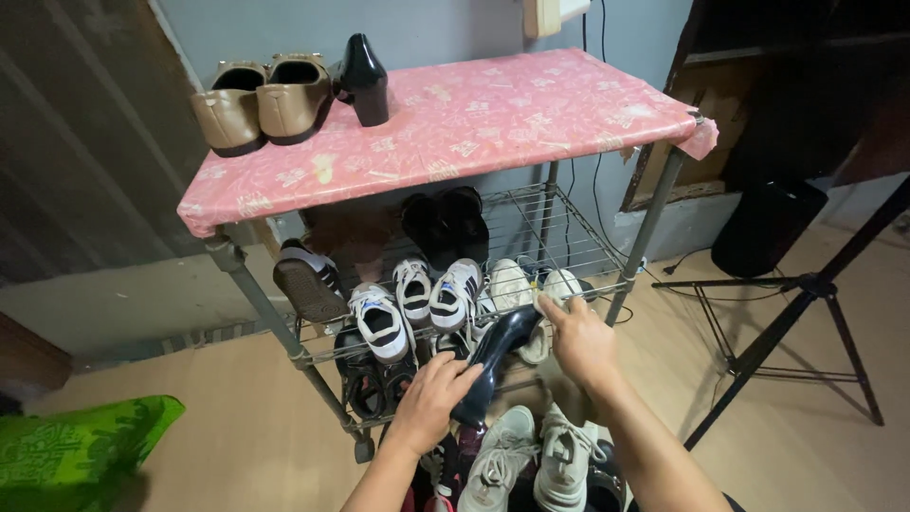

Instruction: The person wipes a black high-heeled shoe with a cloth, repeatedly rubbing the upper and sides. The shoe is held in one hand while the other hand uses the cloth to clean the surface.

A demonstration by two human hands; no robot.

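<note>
Glossy black heeled shoe (495, 358) sits between your two hands, in front of the wire rack's middle shelf (569, 237). Left hand (431, 398) is clamped round its lower end; right hand (580, 337) rests w/ fingers together on the upper end, not visibly gripping. Keep the left grip firm & steer w/ the right. White sneakers (431, 294) sit just beyond your knuckles, so tilt the shoe clear of them. More sneakers (531, 455) lie under your wrists; lift, don't drag.
</note>
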